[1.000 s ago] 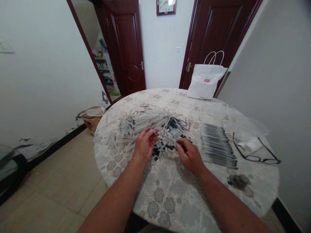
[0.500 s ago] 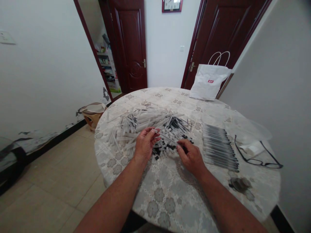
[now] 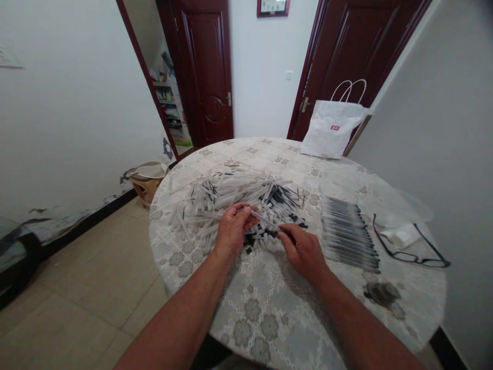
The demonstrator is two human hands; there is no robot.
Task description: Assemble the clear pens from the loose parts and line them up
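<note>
Over tbl [image 3: 252,290], both hands [image 3: 233,230] hold pale tube [image 3: 265,220].

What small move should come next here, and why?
Probably a gentle push of the right hand toward the left hand: the thin pale tube spans both, above the pile of loose parts, while a row of pens lies alongside. Whether its ends are fitted is hidden.

Looks like smooth, translucent plastic in the held tube [image 3: 264,218], the loose tubes [image 3: 234,191] and the lined-up pens [image 3: 346,234], darker plastic in the glasses frame [image 3: 419,260]. Shows matt paper on the white bag [image 3: 329,139], glossy wood on the dark-red doors [image 3: 204,67], patterned, matt cloth in the tablecloth [image 3: 265,288]. Turns from smooth to rough and flaking low on the left wall [image 3: 77,118].
</note>
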